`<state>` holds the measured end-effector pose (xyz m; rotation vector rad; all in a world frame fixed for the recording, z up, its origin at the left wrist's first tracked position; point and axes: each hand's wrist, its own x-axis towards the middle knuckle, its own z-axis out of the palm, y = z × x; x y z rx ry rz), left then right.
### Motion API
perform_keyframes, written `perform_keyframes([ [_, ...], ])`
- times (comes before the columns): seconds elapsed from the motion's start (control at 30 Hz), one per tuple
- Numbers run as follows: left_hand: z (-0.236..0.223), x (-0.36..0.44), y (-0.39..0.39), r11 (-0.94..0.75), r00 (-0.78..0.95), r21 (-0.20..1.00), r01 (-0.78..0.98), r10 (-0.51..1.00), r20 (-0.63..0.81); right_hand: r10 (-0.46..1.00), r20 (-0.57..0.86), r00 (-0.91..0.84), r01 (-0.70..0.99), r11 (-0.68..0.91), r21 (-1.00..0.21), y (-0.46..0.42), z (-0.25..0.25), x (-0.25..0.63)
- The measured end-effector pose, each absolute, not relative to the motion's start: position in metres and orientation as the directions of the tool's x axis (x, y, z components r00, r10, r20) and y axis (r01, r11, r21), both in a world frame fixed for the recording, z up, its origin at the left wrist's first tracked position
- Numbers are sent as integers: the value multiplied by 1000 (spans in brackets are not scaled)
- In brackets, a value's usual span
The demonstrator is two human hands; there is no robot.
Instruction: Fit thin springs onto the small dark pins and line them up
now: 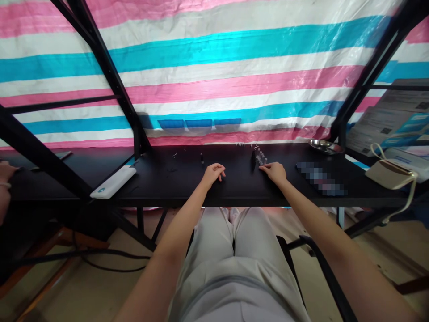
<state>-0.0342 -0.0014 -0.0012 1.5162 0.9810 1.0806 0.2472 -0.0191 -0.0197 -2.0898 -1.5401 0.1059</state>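
Seemingly clear, ridged rack [260, 157]; matte tabletop [161, 179]

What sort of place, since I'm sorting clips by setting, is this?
Probably a makeshift shared workspace: a black table set within a dark metal frame, a striped plastic sheet hung behind it, and another person's hand at the left.

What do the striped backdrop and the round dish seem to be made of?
Striped backdrop: probably plastic sheeting with a semi-gloss finish, judging by its creases and white glare. Round dish: likely polished metal, given its silvery colour and bright highlights.
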Motion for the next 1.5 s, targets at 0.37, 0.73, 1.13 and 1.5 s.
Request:
perform_keyframes([
  [0.37, 0, -34, -4, -197, 287, 977, 78, 943, 168, 906, 250, 343, 872, -208, -443, -10, -28, 257],
  [0.73, -9, -41, 3, -311, -147, 941, 133, 933, 329, 736, 563, 377, 788, 64, -612, -18, -33, 262],
  [1.13, 6, -48, 33, 3, -207, 1000, -20, 978, -7, 648, 673, 356, 836, 102, -539, -32, -19, 249],
  [1.5, 4, -50, 40, -49, -271, 985, -163, 963, 3, 602, 715, 355, 844, 123, -523, -33, -18, 248],
])
